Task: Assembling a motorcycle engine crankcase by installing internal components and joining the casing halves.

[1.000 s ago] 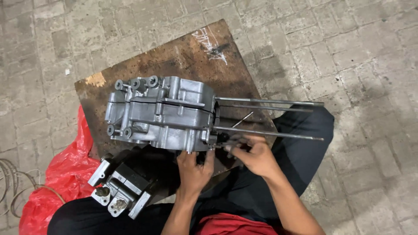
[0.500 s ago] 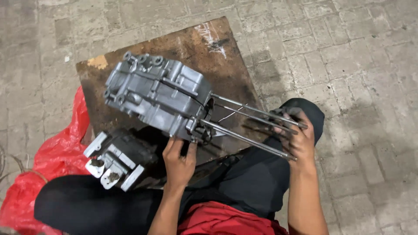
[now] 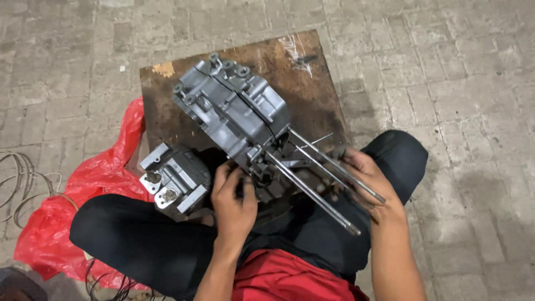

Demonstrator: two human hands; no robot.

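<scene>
The left hand (image 3: 234,198) presses flat against a grey cast-metal engine crankcase (image 3: 234,111) lying tilted on a worn wooden board (image 3: 312,95). The right hand (image 3: 365,175) loosely cups its long steel studs (image 3: 312,187) (smooth, slender rods).

- The engine case (image 3: 234,114) is dull silver-grey metal, with darker grease in its seams.
- The long studs (image 3: 317,175) are plain steel grey, shiny along their edges.
- The cylinder block (image 3: 175,178) is light grey with black recesses.
- The wooden board (image 3: 167,106) is dark brown, stained, with a pale yellowish chip and white scratches.
- The plastic bag (image 3: 83,189) is bright red and glossy.
- The trousers (image 3: 145,239) are black; the shirt (image 3: 278,276) is red.
- The paving (image 3: 457,67) is grey-brown brick in a staggered pattern.
- The wires (image 3: 22,184) are pale grey.
</scene>
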